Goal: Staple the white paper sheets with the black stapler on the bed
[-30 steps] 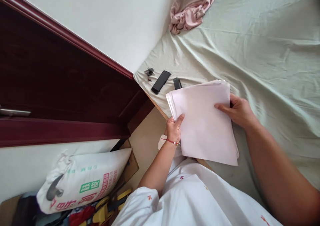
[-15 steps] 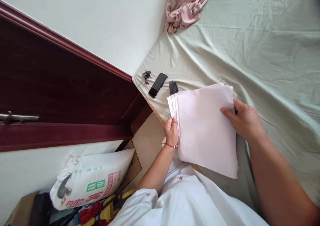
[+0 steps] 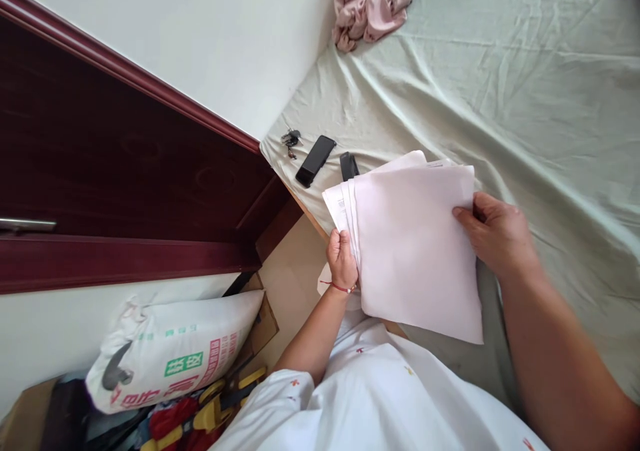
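A: Biggest first. Bed (image 3: 525,84) with a pale green sheet, runs from under both hands out past the right hand; its far and right sides are cut off by the frame.

B: Door?

A: Dark red wooden door (image 3: 115,191), well to the left of the left hand, cropped at the left edge. Only a bit of the handle shows.

B: What's held?

A: Stack of white paper sheets (image 3: 415,244), between the two hands, over the bed's near corner. The sheets are fanned at the left edge. There's print on one lower sheet, too small to read.

B: Hands?

A: Left hand (image 3: 341,258) grips the stack's left edge, fingers curled around it, fingertips hidden under the paper. Right hand (image 3: 497,234) pinches the right edge, thumb on top, the other fingers mostly hidden behind the sheets.

B: Below the left hand?

A: White printed sack (image 3: 175,358), low and left of it, lying on clutter I can't make out.

B: Smaller stuff?

A: Pink cloth (image 3: 375,1), far beyond the hands, top cut off. Black phone (image 3: 315,160), just beyond the left hand on the sheet. Beside it a small black object (image 3: 349,166), partly covered by the paper, can't tell what it is. Bunch of keys (image 3: 291,138) past the phone, at the bed corner.
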Tool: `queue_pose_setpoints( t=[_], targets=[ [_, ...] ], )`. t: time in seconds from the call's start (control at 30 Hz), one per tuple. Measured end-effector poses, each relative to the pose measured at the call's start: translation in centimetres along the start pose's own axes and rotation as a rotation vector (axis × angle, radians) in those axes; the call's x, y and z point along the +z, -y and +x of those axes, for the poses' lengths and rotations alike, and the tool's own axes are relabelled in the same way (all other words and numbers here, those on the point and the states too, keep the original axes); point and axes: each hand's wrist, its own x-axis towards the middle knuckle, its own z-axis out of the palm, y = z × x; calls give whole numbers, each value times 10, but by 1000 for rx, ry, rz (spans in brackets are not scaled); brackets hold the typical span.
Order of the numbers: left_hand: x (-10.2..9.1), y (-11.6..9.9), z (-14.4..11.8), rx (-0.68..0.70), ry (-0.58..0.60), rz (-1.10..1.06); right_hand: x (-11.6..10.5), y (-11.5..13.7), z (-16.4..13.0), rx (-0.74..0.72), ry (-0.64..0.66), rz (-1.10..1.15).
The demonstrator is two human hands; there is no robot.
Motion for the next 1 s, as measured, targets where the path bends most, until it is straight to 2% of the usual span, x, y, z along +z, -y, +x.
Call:
queue_pose_setpoints(
  t=[0.2, 0.57, 0.83, 1.0],
  targets=[
    [-3, 7, -1, -7, 95, 5, -1, 7, -2, -20, -17, 9],
    [-2, 6, -2, 59, 80, 91, 3, 2, -2, -18, -19, 103],
    [-1, 4, -1, 89, 47, 126, 5, -3, -1, -17, -157, 204],
    [0, 3, -1, 77, 50, 108, 10, -9, 0, -60, -111, 290]
  ],
)
